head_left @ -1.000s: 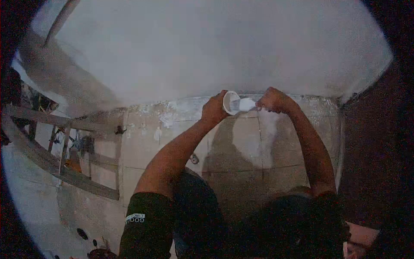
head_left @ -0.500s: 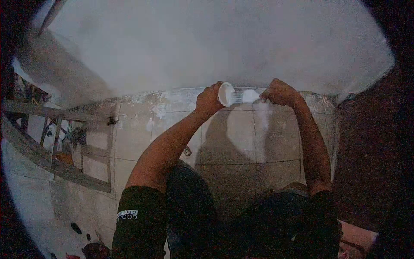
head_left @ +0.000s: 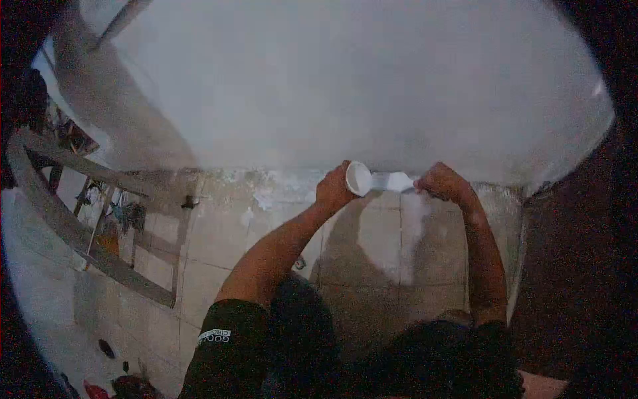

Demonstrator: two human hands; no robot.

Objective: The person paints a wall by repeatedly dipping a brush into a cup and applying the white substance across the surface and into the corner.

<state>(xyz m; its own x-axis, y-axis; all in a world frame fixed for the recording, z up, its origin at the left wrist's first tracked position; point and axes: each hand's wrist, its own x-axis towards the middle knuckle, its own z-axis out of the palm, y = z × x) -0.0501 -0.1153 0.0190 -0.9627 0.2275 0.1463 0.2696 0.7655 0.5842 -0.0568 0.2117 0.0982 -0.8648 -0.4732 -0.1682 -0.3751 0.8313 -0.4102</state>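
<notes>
My left hand (head_left: 334, 189) is wrapped round a white round container (head_left: 359, 179), whose open mouth is tilted to the right. My right hand (head_left: 442, 184) grips the end of a white flat tool (head_left: 399, 182), which looks like a brush or scraper. The tool lies level between the hands, its wide end at the container's rim. Whether it touches the rim is too blurred to tell. Both hands are in front of me, near the foot of the white wall (head_left: 332, 80).
Below the wall is a tiled floor (head_left: 226, 246) with white smears along its edge. A grey ladder-like frame (head_left: 126, 269) lies at the left. Dark small items (head_left: 106, 348) are at the lower left. A brown surface (head_left: 571, 266) fills the right side.
The view has shifted, so wall, floor and hands appear lower than half a second ago. The tool's wide end is nearer to the container's mouth. Both hands keep their hold.
</notes>
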